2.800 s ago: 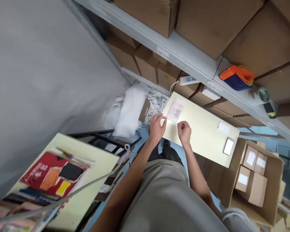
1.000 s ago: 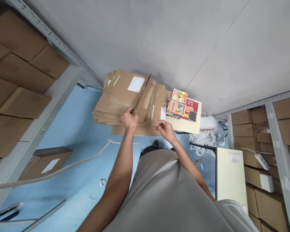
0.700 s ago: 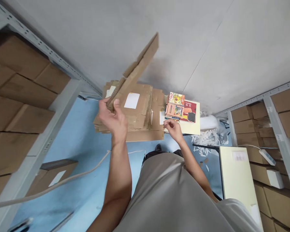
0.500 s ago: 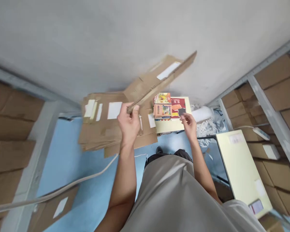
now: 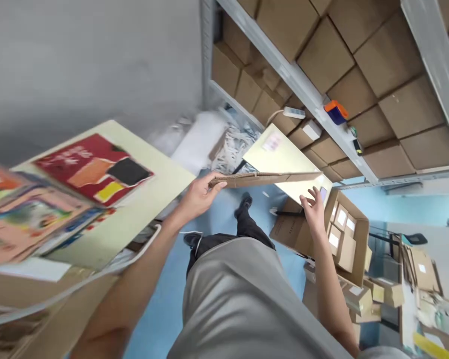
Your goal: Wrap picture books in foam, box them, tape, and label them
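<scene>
Flat brown cardboard (image 5: 265, 178), folded thin like a board. Seen from its edge, so looks like a long strip. Held up in the air, almost level. Pinched at one end by the left hand (image 5: 200, 194). Ends just above the open right hand (image 5: 314, 212); touching or not, hard to tell.

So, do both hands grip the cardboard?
No, only the left hand grips the cardboard; the right hand is open, fingers spread, near its other end.

flat cardboard (image 5: 265, 178): left end in left hand (image 5: 198, 197), right end just above right hand (image 5: 314, 212); small table (image 5: 284, 157) behind it; open carton (image 5: 361, 239) right; books (image 5: 90, 172) on desk (image 5: 153, 192) left
</scene>
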Tool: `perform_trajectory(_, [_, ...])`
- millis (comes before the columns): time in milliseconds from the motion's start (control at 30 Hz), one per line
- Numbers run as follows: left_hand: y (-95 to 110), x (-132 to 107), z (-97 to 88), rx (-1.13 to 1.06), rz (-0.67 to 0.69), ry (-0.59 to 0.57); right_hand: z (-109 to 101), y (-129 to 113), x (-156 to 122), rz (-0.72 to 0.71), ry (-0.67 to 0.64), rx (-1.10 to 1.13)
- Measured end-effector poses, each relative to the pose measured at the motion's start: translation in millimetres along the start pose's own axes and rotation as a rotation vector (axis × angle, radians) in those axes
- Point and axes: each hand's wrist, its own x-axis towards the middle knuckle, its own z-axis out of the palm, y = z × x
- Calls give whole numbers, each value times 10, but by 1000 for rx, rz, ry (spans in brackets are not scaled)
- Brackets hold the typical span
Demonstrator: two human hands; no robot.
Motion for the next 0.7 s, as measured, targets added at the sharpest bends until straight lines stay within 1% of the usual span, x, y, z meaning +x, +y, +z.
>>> perform_trajectory(33, [-50,174,166,-21,-13,-62,-175,91,78,21,23,-15])
perform_trajectory(100, [-137,533,510,-34,-28,-158,-428,301,309,48,43,-16])
perform_trajectory(133, [-176,718,690,-27,-27,-192,-512,426,458,57,46,-9])
perform_trajectory(200, [-250,1096,1071,9,-7,-225,-614,708,792,74,59,8])
perform_trajectory(267, [-328,1475,1479,45,21,-185,-658,1003,1125,104,78,23])
perform_trajectory(333, [-410,1834,1900,68,29,-78,-673,1273,1402,142,69,42])
perform_trajectory(400, [-477,2145,2309,86,-6,29,-674,1496,1601,178,22,50])
perform_trajectory(433, [-500,2274,2500,92,-28,62,-671,1588,1670,196,5,41])
perform_trajectory(500, [-513,2468,2835,102,-51,79,-661,1743,1761,231,5,2])
perform_trajectory(567, [-490,2581,3094,112,-37,57,-645,1869,1807,262,45,-39])
perform_trajectory(633, [-452,2634,3276,126,-22,14,-625,1971,1829,291,97,-47])
perform_trajectory(700, [-423,2656,3387,138,-38,-36,-607,2042,1836,322,137,-8])
